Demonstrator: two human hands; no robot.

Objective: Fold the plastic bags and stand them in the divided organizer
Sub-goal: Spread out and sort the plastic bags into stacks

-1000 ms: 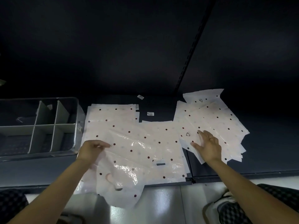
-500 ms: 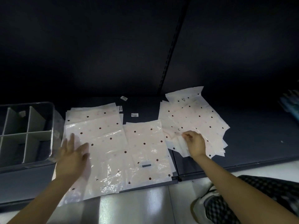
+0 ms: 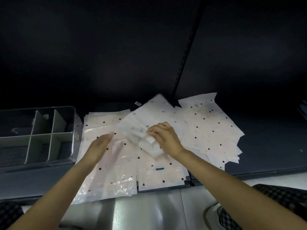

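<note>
1. My right hand [image 3: 166, 140] has its fingers curled around one dotted bag [image 3: 149, 117], pinching it near the bunched lower end – the rest of the sheet fans up and back toward the rear of the shelf [image 3: 274, 146], blurred
2. My left hand [image 3: 101, 145] is flat with the fingers straight and together, gripping nothing – blurred, so I cannot tell whether it touches the sheets under it
3. The held bag sits above the middle of the shelf, between the two piles, overlapping both in view
4. Left pile of bags [image 3: 116, 171] lies flat at the shelf's front edge; its near corners hang over the edge above the pale floor [image 3: 149, 213]. Top sheets glossy and wrinkled, dark dots, one with a dark slot handle
5. Right pile of bags [image 3: 212, 130] is fanned out flat right of centre, running from the rear toward the front edge; a triangle mark shows on its far sheet
6. Divided organizer [image 3: 38, 135] – clear bin with grey partitions – stands at the shelf's left end, just beside the left pile. No bag visible in the compartments I can see
7. A small white label [image 3: 137, 103] lies on the shelf behind the piles
8. Checked trouser legs show at both bottom corners, with a shoe [image 3: 214, 216] at the right one
</note>
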